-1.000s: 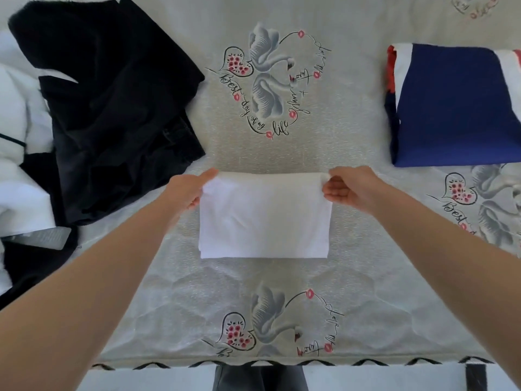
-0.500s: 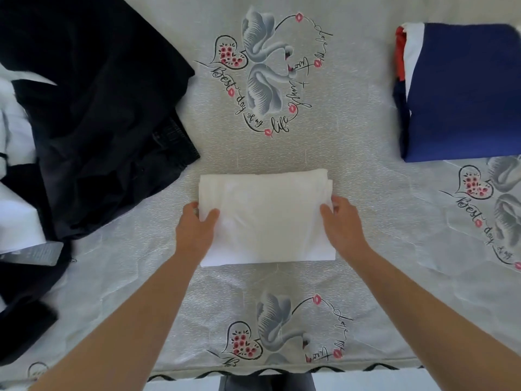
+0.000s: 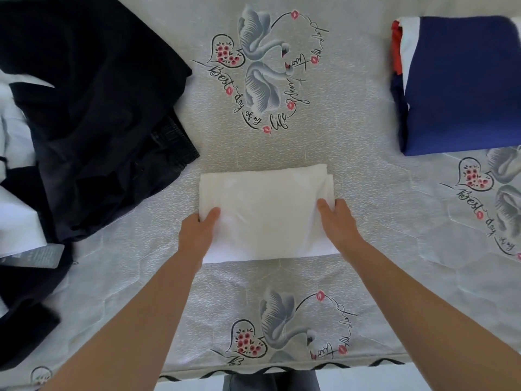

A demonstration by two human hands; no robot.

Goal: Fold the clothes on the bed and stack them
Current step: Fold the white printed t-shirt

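**Folded white piece held from both sides, mid-bed**

So the white garment point(image 3: 265, 213) is folded into a neat rectangle and sits on the bed point(image 3: 366, 193) near the front edge, roughly centered. The left hand point(image 3: 197, 235) grips its left side, thumb on top, the other fingers tucked underneath where I can't see them. The right hand point(image 3: 338, 224) does the same on the right side, thumb over the cloth, fingers hidden below. Can't really tell what kind of garment it is once it's folded.

Toward the bed's left edge there's a rumpled black clothes pile point(image 3: 93, 114) with some white fabric point(image 3: 14, 215) mixed in, all cut off by the frame. Near the far right corner sits a folded stack point(image 3: 462, 83) with navy on top, red and white peeking out its left side, also partly cropped.
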